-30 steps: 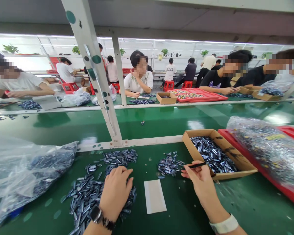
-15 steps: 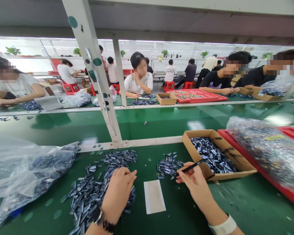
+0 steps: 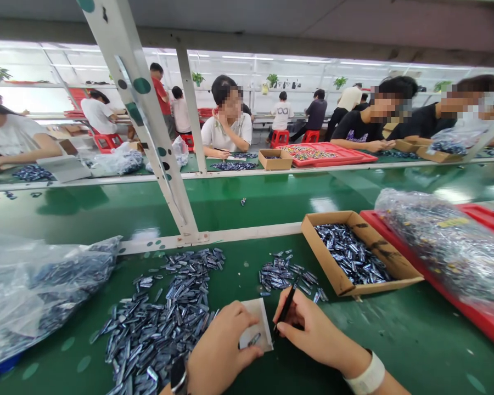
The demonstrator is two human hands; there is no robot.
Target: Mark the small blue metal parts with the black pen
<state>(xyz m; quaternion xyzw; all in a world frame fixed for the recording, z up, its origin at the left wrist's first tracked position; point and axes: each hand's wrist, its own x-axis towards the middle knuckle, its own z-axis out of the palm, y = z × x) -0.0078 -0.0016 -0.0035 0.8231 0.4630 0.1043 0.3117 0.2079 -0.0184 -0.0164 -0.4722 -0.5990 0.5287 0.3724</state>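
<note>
My left hand [image 3: 224,345] is over the left part of a small pale card [image 3: 264,323], its thumb and fingers apart around a small dark piece [image 3: 254,339] lying on the card. Whether the fingertips touch the piece is hard to tell. Just right of the card, my right hand [image 3: 308,329] grips a thin black pen-like tool [image 3: 287,307], its tip pointing down near the card's edge. A large pile of dark shiny pieces [image 3: 160,323] spreads left of my left hand. Beyond the card is a smaller pile [image 3: 278,272].
A cardboard box of dark pieces [image 3: 411,278] stands at the right, beside a red tray [image 3: 448,299] bearing a filled plastic bag [image 3: 440,241]. Another plastic bag [image 3: 45,296] lies left. A white post [image 3: 164,159] rises ahead. People sit across the green belt [image 3: 247,192].
My left hand has moved right, from the large pile onto the card, where a dark piece now lies. My right hand has come left and down from the small pile with the tool, now more upright.
</note>
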